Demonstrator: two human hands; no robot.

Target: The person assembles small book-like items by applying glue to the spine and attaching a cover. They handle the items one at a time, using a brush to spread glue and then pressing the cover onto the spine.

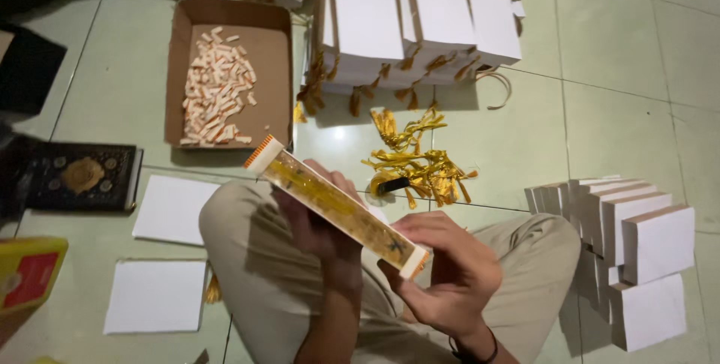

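I hold a thin white book (337, 206) edge-on over my lap, its gold-coloured page edge facing up and an orange-striped headband at each end. My left hand (315, 221) grips it from below near the middle. At its near end my right hand (450, 274) wraps around the corner, a dark band on that wrist. A heap of gold tassels (416, 165) with a small black object lies on the tiled floor just beyond the book.
A shallow cardboard box (277, 56) holds several small pale strips (217, 86). White books with tassels are stacked at the back (420, 19) and in a row at the right (637, 251). White sheets (157, 296), a dark ornate book (82, 176) and a yellow box (30, 270) lie left.
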